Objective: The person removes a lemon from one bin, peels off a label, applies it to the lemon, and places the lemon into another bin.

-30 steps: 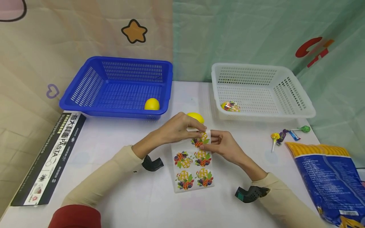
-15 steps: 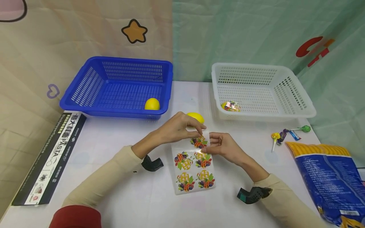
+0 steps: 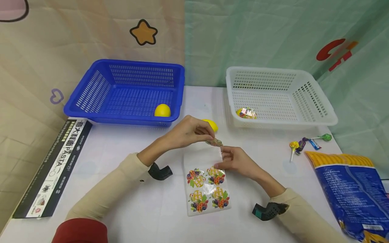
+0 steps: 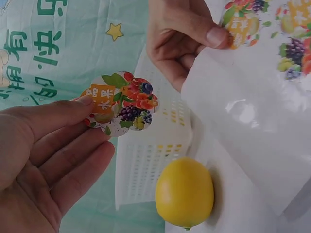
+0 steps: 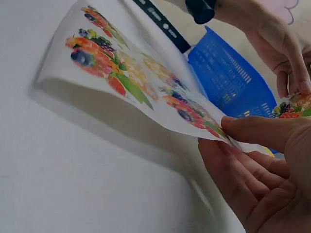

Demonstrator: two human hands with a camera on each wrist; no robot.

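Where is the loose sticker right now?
In the left wrist view, the loose sticker is left of centre, pinched in the left hand, above and left of the yellow lemon.

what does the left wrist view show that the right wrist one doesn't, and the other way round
Only the left wrist view shows the white basket and the green curtain with its yellow star. Only the right wrist view shows the blue basket and a strip of dark box. Both show the left hand pinching a fruit sticker and the right hand holding the sticker sheet.
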